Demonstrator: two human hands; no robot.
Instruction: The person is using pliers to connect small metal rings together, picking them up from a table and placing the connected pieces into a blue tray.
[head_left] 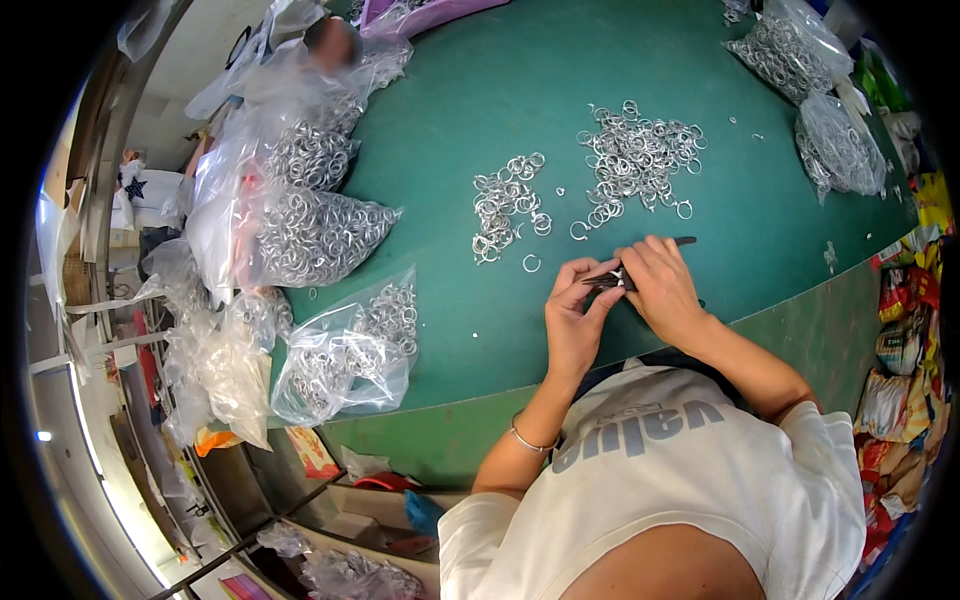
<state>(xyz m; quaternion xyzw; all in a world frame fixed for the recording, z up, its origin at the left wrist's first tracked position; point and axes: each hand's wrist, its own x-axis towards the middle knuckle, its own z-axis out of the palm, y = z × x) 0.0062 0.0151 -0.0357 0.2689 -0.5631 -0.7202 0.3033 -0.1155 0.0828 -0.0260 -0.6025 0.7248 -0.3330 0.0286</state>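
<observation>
My right hand (pixel 662 292) is closed round a pair of dark-handled pliers (pixel 603 282), whose jaws point left toward my other hand. With fingertips pinched together at those jaws, my left hand (pixel 572 318) grips something too small and too covered to make out. Both hands are just above the near edge of the green table. Beyond them lies a large loose pile of silver metal rings (pixel 645 155), many with a small tab. A smaller ring pile (pixel 505 205) is to its left, and a single ring (pixel 531 263) rests apart, close to my left hand.
Clear plastic bags full of rings (pixel 325 235) crowd the table's left side, with an open bag (pixel 345 355) at the near left. More ring bags (pixel 840 145) stand far right. A purple tray (pixel 430 14) is at the far edge. Colourful packages (pixel 905 340) are stacked beyond the table's right.
</observation>
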